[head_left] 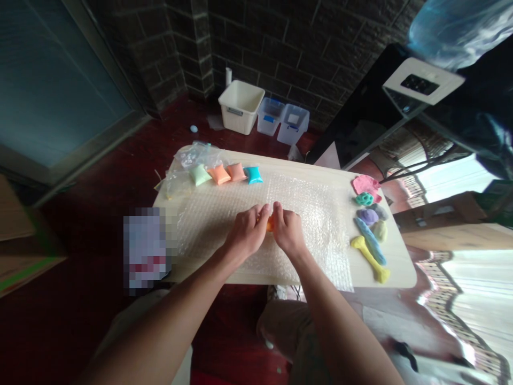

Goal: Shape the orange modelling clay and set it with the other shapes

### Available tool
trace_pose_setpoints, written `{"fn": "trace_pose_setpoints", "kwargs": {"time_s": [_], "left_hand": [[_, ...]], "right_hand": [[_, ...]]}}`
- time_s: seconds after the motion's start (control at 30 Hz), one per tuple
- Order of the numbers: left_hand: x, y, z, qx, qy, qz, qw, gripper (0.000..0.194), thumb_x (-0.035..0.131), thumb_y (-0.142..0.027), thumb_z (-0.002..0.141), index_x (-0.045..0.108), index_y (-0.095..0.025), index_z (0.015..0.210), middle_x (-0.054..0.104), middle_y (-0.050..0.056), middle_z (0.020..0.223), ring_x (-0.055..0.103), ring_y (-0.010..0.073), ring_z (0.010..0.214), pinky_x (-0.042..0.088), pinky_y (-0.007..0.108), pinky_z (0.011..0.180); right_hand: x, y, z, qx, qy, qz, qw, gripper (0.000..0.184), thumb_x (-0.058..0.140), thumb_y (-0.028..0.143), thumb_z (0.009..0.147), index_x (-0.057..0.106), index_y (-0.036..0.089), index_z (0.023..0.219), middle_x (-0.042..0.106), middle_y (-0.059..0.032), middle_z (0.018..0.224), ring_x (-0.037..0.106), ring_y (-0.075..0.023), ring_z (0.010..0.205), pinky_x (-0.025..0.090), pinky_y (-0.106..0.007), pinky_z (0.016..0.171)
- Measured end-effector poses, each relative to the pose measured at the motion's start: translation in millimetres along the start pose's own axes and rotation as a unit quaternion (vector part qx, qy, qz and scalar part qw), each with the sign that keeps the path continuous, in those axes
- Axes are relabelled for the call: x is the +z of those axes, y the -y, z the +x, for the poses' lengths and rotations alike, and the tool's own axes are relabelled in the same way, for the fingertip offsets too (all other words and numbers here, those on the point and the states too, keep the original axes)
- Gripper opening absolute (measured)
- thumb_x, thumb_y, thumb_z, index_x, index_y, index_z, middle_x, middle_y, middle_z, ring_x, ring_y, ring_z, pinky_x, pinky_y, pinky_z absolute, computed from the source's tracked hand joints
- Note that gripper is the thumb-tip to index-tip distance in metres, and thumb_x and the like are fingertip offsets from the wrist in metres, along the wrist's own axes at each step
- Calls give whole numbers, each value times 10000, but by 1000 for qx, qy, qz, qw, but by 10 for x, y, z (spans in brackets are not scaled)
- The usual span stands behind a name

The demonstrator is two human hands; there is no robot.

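Note:
My left hand (249, 229) and my right hand (287, 227) meet over the middle of the bubble wrap (312, 214), thumbs up and close together. Both are closed on a small piece of orange modelling clay (270, 224), which shows only in the gap between them. My fingers hide most of it, and I cannot tell whether it is in a packet. Beyond my hands lie pillow-shaped clay packets: a pale green packet (199, 174), an orange packet (219, 174), a salmon packet (236, 172) and a blue packet (254, 175).
Clear plastic bags (196, 155) lie at the table's far left corner. Shaped clay pieces line the right end, among them a yellow bone shape (371, 260), a blue stick (369, 240) and a pink piece (365, 185). A white bin (240, 109) stands on the floor beyond.

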State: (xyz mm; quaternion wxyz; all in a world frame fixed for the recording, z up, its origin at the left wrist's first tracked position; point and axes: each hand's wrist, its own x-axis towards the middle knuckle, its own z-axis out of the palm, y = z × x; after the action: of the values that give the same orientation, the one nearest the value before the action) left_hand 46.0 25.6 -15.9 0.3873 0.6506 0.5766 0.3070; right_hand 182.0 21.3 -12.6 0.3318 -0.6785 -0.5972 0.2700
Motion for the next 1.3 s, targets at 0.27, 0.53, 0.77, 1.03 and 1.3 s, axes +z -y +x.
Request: {"fn": "trace_pose_setpoints", "kwargs": {"time_s": [0.27,0.53,0.77,1.03,1.3], "left_hand": [[-56,-76,8,-41,16,124,991,680,296,-526,1155,762,-167,813,812,228,874,804,369,938,520,402,805],[-68,-95,61,-74,5,119,990,659,354,-515,1152,745,-175,744,810,199,847,803,338,968,517,368,810],[-104,-53,25,-73,27,-26,997,692,336,-608,1122,662,-226,645,669,50,534,722,230,637,477,312,663],[-45,6,70,-26,-24,24,999,675,377,-590,1109,688,-198,655,755,134,682,740,255,726,400,336,648],[-54,5,67,-13,-60,35,997,627,401,-539,1120,651,-198,657,741,120,667,681,220,648,363,330,617]], "right_hand": [[-70,2,-70,16,34,61,997,742,339,784,1069,627,227,672,599,-29,514,571,-188,498,399,-308,558],[-20,22,-98,-104,-1,-34,994,685,341,641,1126,498,225,605,556,-24,523,440,-134,477,289,-316,546],[-45,-22,-36,-50,-40,6,998,732,337,746,1092,483,236,587,555,-35,515,473,-150,461,299,-321,523],[-59,-111,-54,39,41,232,971,805,281,816,1052,764,175,985,660,-40,638,589,-169,476,415,-291,485],[-111,-61,-43,81,72,269,957,830,304,830,1023,746,159,818,571,-17,466,464,-138,370,316,-276,407]]}}
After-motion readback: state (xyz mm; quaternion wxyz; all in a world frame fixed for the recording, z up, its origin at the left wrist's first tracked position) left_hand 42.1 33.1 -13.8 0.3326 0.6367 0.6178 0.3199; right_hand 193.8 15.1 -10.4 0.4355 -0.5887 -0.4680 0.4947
